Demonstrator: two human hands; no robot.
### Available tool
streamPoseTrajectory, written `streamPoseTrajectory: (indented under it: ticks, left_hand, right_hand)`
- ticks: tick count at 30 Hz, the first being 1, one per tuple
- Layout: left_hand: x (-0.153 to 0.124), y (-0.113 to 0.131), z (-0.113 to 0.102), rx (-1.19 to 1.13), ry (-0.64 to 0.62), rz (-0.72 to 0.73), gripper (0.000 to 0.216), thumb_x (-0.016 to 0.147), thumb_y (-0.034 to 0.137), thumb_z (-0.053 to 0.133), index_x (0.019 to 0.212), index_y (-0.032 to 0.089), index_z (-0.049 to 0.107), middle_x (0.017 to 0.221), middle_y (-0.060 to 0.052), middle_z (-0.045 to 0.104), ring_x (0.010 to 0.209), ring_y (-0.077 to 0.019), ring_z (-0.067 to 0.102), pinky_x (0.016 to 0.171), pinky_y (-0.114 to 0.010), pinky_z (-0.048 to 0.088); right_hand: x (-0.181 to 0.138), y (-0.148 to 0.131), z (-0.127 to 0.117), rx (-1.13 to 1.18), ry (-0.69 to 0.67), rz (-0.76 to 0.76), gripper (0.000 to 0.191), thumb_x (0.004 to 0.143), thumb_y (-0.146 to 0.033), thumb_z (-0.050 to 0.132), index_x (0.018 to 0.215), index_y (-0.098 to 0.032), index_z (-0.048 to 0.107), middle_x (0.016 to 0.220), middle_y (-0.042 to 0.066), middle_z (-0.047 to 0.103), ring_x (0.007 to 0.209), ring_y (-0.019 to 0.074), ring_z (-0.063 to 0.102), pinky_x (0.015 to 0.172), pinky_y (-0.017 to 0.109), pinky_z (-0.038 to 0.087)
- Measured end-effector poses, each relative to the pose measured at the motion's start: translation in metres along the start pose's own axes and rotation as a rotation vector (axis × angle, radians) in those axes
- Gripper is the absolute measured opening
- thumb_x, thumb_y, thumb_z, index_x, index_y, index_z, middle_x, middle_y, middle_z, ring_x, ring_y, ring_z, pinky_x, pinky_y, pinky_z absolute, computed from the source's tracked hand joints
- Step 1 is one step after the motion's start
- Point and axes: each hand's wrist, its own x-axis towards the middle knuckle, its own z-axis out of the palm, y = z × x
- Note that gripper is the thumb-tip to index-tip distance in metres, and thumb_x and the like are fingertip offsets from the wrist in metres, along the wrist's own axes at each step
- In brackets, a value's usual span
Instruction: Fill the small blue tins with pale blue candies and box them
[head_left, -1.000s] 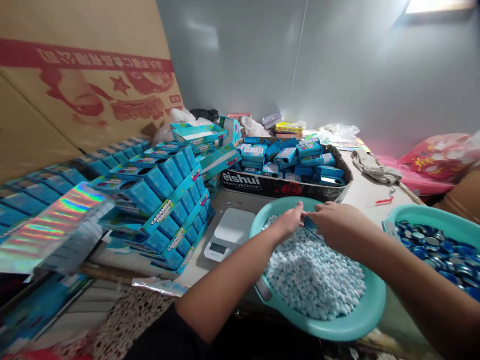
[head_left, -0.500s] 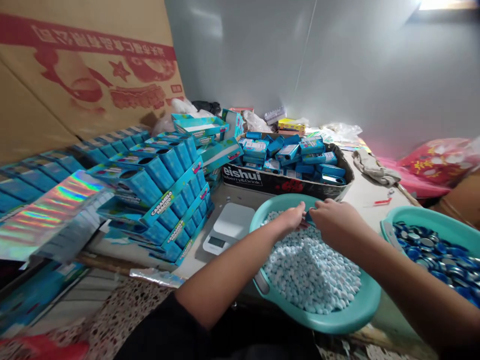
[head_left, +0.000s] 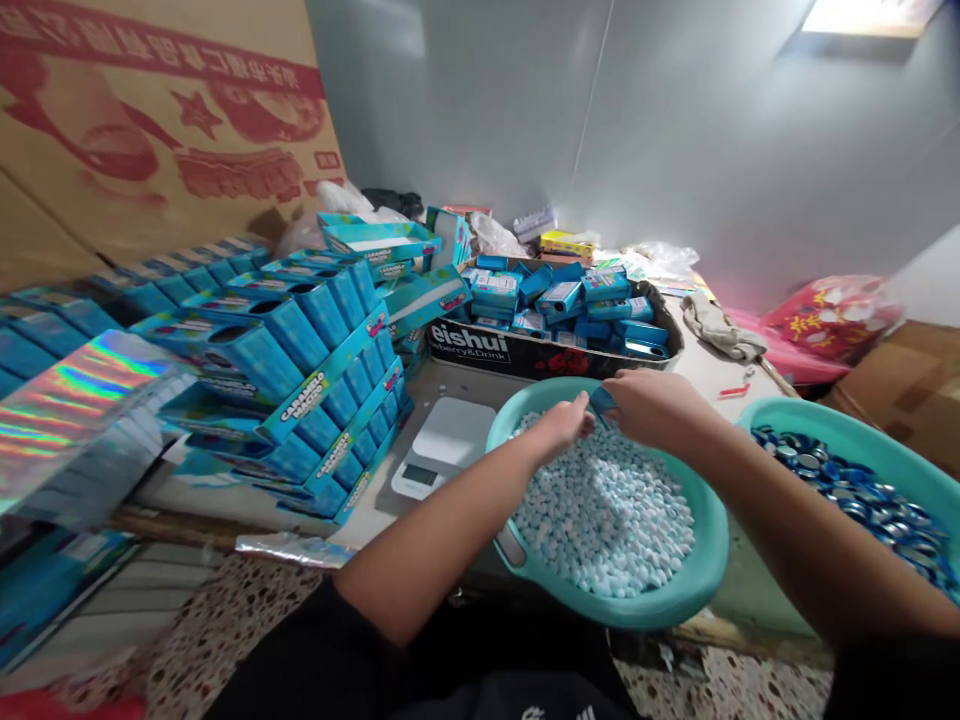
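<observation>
Over the far part of a turquoise basin (head_left: 660, 612), my right hand (head_left: 649, 402) is closed round a small blue box (head_left: 602, 401), mostly covered by the fingers. Close beside it on the left is my left hand (head_left: 564, 425), its fingers pressed together near the box. Whatever those fingers hold is too small to make out. Pale blue and white candies (head_left: 607, 525) fill the basin beneath both hands. A white digital scale (head_left: 456, 432) sits just left of the basin.
Behind the basin, a black carton (head_left: 480, 348) holds small blue boxes (head_left: 559, 297). Stacked trays of blue boxes (head_left: 300, 400) rise on the left beside a shiny holographic box (head_left: 82, 410). A second turquoise basin (head_left: 847, 418) at right contains blue-and-silver lids (head_left: 855, 490).
The camera view has shifted slightly, so the scene sits further left. Both hands stay close together over the candies, and more of the blue box shows between them.
</observation>
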Motion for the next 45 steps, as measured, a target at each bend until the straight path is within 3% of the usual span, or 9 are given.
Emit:
streamPoseTrajectory:
  ticks: [10,14,18,22,24,28,31,37,45]
  left_hand:
    - [-0.047,0.031,-0.033,0.187,0.188,0.594,0.048,0.096,0.055,0.042,0.125,0.020,0.057,0.124,-0.007,0.064,0.119,-0.0231,0.055,0.103,-0.030,0.040]
    - [-0.081,0.050,-0.087,0.450,0.389,0.770,0.052,0.088,0.057,0.057,0.123,0.018,0.062,0.124,-0.009,0.064,0.118,-0.0254,0.055,0.105,-0.032,0.038]
    - [-0.097,0.051,-0.154,0.957,0.470,0.741,0.056,0.084,0.064,0.060,0.121,0.022,0.068,0.111,-0.009,0.068,0.106,-0.0278,0.061,0.094,-0.036,0.044]
    - [-0.091,0.024,-0.188,1.118,0.399,0.546,0.050,0.073,0.067,0.069,0.100,0.025,0.076,0.093,-0.008,0.069,0.093,-0.0289,0.062,0.085,-0.037,0.048]
    - [-0.091,0.006,-0.191,1.092,0.420,0.534,0.054,0.077,0.066,0.066,0.110,0.024,0.073,0.100,-0.009,0.069,0.098,-0.0281,0.062,0.089,-0.038,0.048]
    - [-0.112,-0.038,-0.184,0.766,0.787,0.625,0.072,0.084,0.067,0.056,0.137,0.018,0.051,0.119,-0.012,0.062,0.100,-0.0242,0.061,0.090,-0.038,0.052]
    - [-0.146,-0.081,-0.173,0.564,1.075,0.674,0.051,0.094,0.054,0.047,0.127,0.015,0.055,0.104,-0.011,0.065,0.093,-0.0221,0.063,0.087,-0.037,0.054]
    - [-0.215,-0.158,-0.162,0.897,1.027,0.686,0.018,0.092,0.022,0.053,0.108,0.021,0.061,0.094,-0.007,0.068,0.083,-0.0216,0.067,0.074,-0.035,0.057]
    - [-0.221,-0.188,-0.170,1.094,0.970,0.855,0.020,0.082,0.014,0.051,0.095,0.022,0.064,0.082,-0.007,0.068,0.073,-0.0209,0.067,0.068,-0.034,0.057]
  right_hand:
    - [0.018,0.001,-0.011,0.571,0.285,-0.086,0.035,0.092,-0.033,0.053,0.121,-0.019,0.064,0.113,0.009,0.071,0.096,0.0238,0.066,0.078,0.031,0.050]
    - [0.034,-0.006,0.001,0.918,0.301,-0.160,0.048,0.093,-0.043,0.055,0.135,-0.019,0.054,0.127,0.011,0.064,0.111,0.0234,0.061,0.088,0.035,0.053]
    - [0.057,-0.020,0.040,0.795,0.096,-0.150,0.039,0.098,-0.035,0.050,0.131,-0.016,0.056,0.130,0.014,0.061,0.117,0.0214,0.059,0.098,0.035,0.048]
    - [0.060,-0.038,0.069,0.651,-0.113,-0.190,0.062,0.070,-0.044,0.081,0.120,-0.014,0.062,0.123,0.015,0.060,0.100,0.0273,0.065,0.090,0.039,0.052]
    - [0.057,-0.047,0.072,0.566,-0.178,-0.192,0.080,0.060,-0.050,0.085,0.125,-0.012,0.057,0.126,0.018,0.056,0.095,0.0294,0.066,0.084,0.041,0.053]
    - [0.055,-0.056,0.066,0.467,-0.232,-0.321,0.072,0.066,-0.052,0.080,0.122,-0.012,0.060,0.114,0.015,0.064,0.097,0.0308,0.065,0.082,0.038,0.051]
    - [0.056,-0.058,0.063,0.456,-0.295,-0.353,0.050,0.070,-0.044,0.078,0.109,-0.015,0.069,0.099,0.011,0.072,0.088,0.0290,0.068,0.072,0.033,0.050]
    - [0.048,-0.058,0.056,0.463,-0.292,-0.324,0.023,0.069,-0.019,0.079,0.092,-0.019,0.077,0.087,0.006,0.076,0.078,0.0240,0.069,0.063,0.028,0.044]
    - [0.055,-0.030,0.045,0.495,-0.164,-0.195,0.012,0.079,-0.013,0.070,0.085,-0.019,0.077,0.079,0.005,0.075,0.071,0.0182,0.066,0.065,0.027,0.041]
